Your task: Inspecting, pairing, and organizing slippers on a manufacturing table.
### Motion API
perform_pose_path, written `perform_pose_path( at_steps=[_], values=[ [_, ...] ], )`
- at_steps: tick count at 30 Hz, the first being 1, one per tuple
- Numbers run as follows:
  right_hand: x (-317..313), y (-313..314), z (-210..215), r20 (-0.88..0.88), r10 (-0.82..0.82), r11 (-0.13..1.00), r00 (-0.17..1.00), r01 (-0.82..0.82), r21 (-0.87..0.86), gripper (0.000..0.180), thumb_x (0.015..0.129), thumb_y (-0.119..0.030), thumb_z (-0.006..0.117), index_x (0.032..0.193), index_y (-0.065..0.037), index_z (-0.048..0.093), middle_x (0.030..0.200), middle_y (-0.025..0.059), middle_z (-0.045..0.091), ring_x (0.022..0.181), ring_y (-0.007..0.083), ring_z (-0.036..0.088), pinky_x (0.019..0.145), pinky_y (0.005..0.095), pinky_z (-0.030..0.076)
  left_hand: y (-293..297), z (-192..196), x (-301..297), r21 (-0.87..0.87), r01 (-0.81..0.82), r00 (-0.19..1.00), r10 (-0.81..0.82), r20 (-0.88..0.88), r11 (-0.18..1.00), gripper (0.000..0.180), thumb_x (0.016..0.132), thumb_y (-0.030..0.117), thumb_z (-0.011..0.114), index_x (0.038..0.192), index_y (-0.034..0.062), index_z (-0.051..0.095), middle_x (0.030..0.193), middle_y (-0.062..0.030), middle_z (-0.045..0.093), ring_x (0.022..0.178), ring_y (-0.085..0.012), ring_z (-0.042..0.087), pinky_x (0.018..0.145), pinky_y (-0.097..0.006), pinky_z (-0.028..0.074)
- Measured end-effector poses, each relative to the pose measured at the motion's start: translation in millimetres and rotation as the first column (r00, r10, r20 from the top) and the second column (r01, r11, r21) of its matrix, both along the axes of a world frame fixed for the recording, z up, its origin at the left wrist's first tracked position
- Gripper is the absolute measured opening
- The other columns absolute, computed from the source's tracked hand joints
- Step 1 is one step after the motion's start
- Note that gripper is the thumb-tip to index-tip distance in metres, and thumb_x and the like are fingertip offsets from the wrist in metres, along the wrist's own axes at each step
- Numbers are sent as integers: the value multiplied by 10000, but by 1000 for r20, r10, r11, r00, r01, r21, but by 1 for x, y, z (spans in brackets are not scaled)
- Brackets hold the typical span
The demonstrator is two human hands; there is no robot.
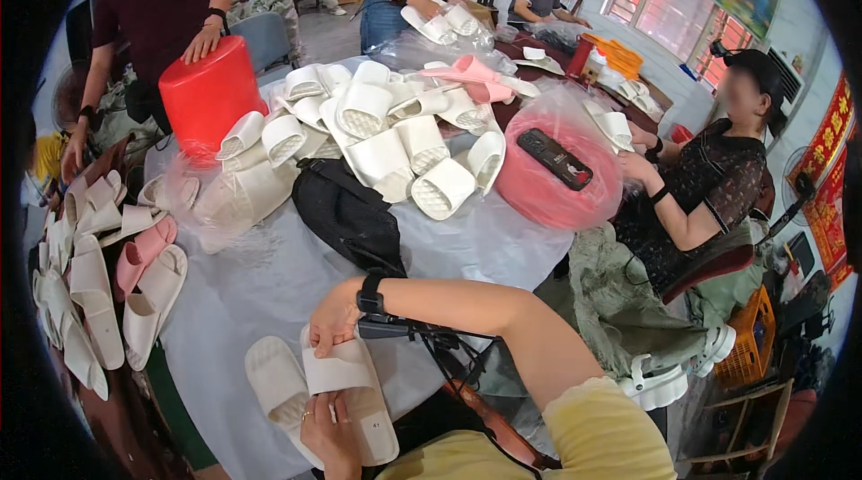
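Note:
A pair of white slide slippers lies on the covered table just in front of me: one slipper (348, 374) is under both my hands, the other slipper (269, 372) sits against its left side. My right hand (333, 318), with a black band at the wrist, reaches across from the right and grips the far edge of the near slipper's strap, fingers bent. My left hand (330, 437) wears a ring and holds the same slipper at the strap's near edge; its fingertips are partly hidden there.
Beyond lies a heap of white slippers (386, 139) with a black bag (346, 211) before it. A phone (555, 159) rests on a pink plastic-wrapped bundle (539, 197). A red bucket (212, 94) stands far left; more slippers (90, 273) line the left. Several people work around the table.

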State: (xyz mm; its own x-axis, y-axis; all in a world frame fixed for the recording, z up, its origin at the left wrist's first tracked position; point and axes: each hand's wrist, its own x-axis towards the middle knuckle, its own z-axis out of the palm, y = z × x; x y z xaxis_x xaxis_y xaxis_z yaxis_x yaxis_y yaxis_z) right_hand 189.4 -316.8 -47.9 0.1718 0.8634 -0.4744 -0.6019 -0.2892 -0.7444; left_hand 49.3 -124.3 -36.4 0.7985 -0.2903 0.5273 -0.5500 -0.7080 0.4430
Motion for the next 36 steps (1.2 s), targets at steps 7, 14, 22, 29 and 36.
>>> perform_pose_path(
  at_steps=[7, 14, 22, 29, 36],
  values=[
    [-13, -6, 9, 439, -242, 895, 865, 373, -243, 261, 746, -226, 678, 879, -8, 624, 770, 62, 639, 659, 130, 611, 545, 244, 478, 51, 7, 23, -599, -302, 787, -160, -595, 742, 403, 761, 258, 671, 1075, 50, 528, 1091, -160, 562, 960, -277, 549, 837, -352, 425],
    [-37, -4, 9, -173, -917, 311, 358, 917, 249, 289, 884, -172, 504, 1055, 47, 426, 993, 197, 591, 826, 264, 615, 733, 323, 502, 69, 9, 139, -542, -185, 587, -350, -730, 820, 232, 887, 294, 434, 1006, 95, 427, 752, 30, 433, 609, -50, 384, 503, -198, 334],
    [-10, 44, 42, 116, -935, 352, 335, 910, 217, 252, 878, -222, 537, 1061, -58, 485, 702, -47, 377, 554, 49, 335, 514, 210, 313, 44, 3, 165, -401, -70, 512, -313, -800, 913, 299, 906, 315, 405, 996, 47, 503, 708, -22, 506, 547, -103, 428, 473, -245, 367],
    [3, 66, 60, 686, -545, 703, 481, 709, 61, 223, 831, -191, 589, 916, 15, 581, 652, -12, 535, 567, 53, 459, 517, 198, 354, 39, 1, 169, -273, 231, 646, -357, -674, 934, 274, 874, 193, 420, 912, -72, 479, 765, -275, 531, 723, -424, 519, 633, -408, 416],
    [24, 97, 65, 682, -475, 830, 556, 540, 138, 156, 839, -161, 570, 902, -18, 572, 681, -27, 547, 600, 41, 454, 532, 207, 365, 70, 23, 144, -523, 32, 592, -438, -677, 852, 206, 878, 171, 490, 971, -10, 523, 781, -99, 577, 635, -172, 527, 595, -290, 430]
  ],
)
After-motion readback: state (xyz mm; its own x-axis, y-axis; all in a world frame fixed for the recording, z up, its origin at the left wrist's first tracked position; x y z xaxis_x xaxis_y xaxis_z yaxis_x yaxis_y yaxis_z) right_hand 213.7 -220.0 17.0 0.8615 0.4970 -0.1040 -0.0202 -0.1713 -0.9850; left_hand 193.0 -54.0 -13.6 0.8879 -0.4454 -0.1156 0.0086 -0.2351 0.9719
